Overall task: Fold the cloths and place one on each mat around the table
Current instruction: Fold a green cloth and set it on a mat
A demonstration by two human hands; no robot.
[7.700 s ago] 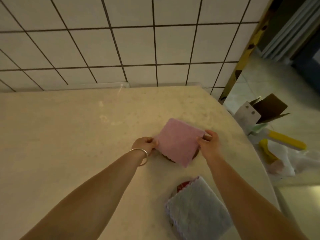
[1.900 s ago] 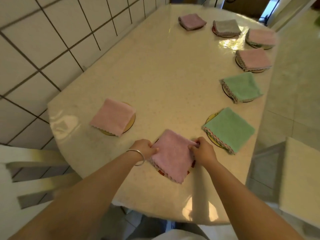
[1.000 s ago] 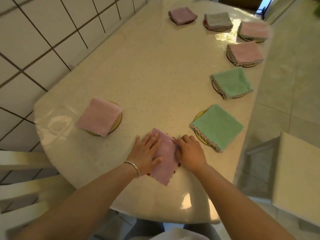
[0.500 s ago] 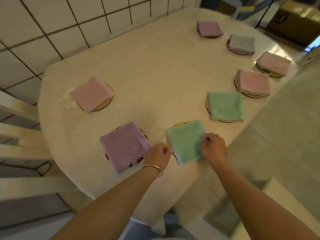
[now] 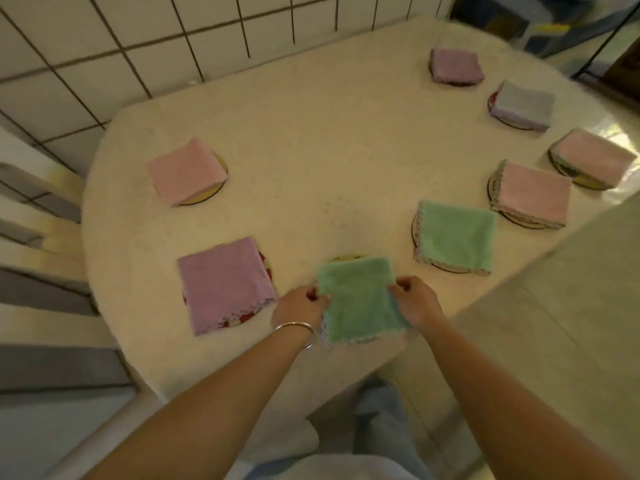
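A folded green cloth [image 5: 360, 299] lies near the table's front edge, mostly covering a round mat [image 5: 346, 259] whose far rim shows. My left hand [image 5: 299, 308] pinches its left edge and my right hand [image 5: 414, 301] pinches its right edge. To the left a folded purple cloth [image 5: 223, 284] sits on a red mat. A pink cloth [image 5: 185, 171] rests on a yellow mat further left. A second green cloth [image 5: 455, 235] and several more folded cloths, such as a pink one [image 5: 533, 194], each lie on a mat along the right side.
The cream table [image 5: 311, 133] stands against a white tiled wall [image 5: 104, 46]. A white chair [image 5: 38, 244] stands at the left end. Tiled floor [image 5: 554, 306] runs along the right. Dark clutter sits at the top right.
Both hands left the purple cloth on its mat and moved right to the green cloth. They now pinch its two side edges and it has shifted slightly toward the table's front edge.
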